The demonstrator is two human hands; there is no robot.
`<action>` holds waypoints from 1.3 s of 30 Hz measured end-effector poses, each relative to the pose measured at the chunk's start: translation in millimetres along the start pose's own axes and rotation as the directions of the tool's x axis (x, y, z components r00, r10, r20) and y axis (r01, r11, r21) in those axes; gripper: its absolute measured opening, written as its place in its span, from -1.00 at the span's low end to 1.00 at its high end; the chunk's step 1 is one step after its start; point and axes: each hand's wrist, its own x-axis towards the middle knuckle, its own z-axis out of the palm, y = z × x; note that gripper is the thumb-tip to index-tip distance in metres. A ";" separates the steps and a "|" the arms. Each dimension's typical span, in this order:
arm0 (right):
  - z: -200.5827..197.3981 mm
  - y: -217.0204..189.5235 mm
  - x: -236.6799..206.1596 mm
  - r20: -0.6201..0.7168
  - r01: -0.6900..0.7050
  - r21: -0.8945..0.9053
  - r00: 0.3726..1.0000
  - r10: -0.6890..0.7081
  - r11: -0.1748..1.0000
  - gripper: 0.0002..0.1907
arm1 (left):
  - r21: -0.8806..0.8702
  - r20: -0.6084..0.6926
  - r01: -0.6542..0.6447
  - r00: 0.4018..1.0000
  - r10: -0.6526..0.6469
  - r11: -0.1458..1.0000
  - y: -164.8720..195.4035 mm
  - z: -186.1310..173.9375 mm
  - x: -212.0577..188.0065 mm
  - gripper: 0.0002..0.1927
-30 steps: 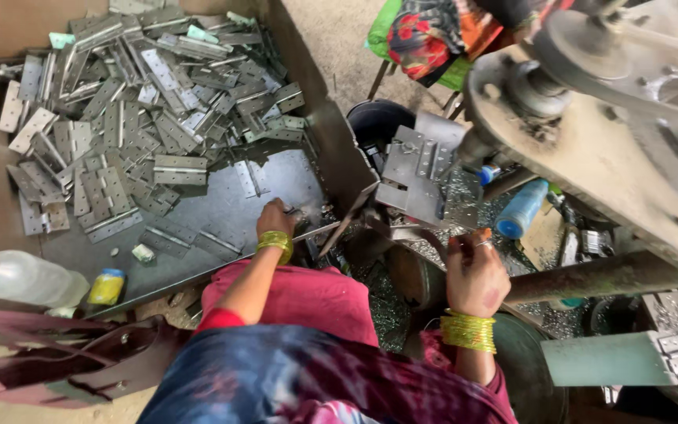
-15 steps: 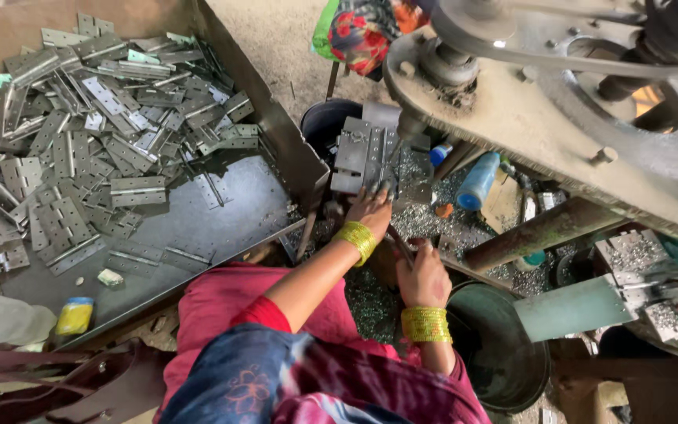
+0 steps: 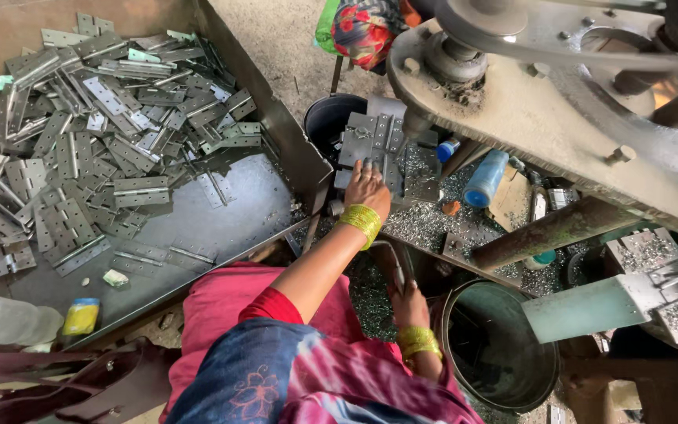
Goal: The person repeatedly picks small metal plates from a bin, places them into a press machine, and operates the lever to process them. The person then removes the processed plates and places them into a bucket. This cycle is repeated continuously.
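I wear stacked yellow bangles (image 3: pixel 362 221) on both wrists, a short red sleeve (image 3: pixel 272 308), and a blue-and-pink tie-dyed top (image 3: pixel 292 377) with flower embroidery.

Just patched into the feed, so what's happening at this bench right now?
A person sits at a belt-driven press. Their left hand presses a hinge piece onto the grey metal fixture under the machine's tool. Their right hand grips a thin bent lever lower down. A tray of loose hinges lies to the left, a dark bucket to the right.
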 end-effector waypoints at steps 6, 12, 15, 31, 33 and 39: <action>-3.8 14.3 29.7 0.008 0.029 -0.009 1.000 -0.028 1.000 -0.46 | 0.057 -0.065 -0.050 0.996 0.053 0.997 -6.2 13.4 14.7 -0.55; 4.1 11.6 9.4 0.044 -0.049 0.060 0.998 0.047 0.997 -0.46 | 0.049 0.138 -0.019 0.990 0.012 0.999 0.9 -13.9 2.3 -0.62; 10.0 11.1 3.1 0.037 -0.059 0.113 0.998 0.055 0.992 -0.47 | -0.024 -0.040 -0.013 0.999 0.012 1.000 -3.3 -19.7 -1.2 -0.60; -22.3 -9.1 13.9 0.143 -0.087 -0.010 0.986 0.088 0.996 -0.38 | -0.029 -0.072 0.013 0.997 -0.015 1.000 -14.0 1.6 44.8 -0.57; -32.8 -6.2 24.6 0.095 -0.005 -0.007 0.995 0.006 1.000 -0.39 | 0.059 0.099 -0.013 0.995 0.007 0.998 -16.3 -3.5 49.1 -0.57; -1.4 0.5 2.7 0.066 -0.111 -0.016 0.991 0.112 0.994 -0.43 | 0.011 -0.114 0.039 0.993 -0.038 0.999 -12.7 -5.9 54.1 -0.57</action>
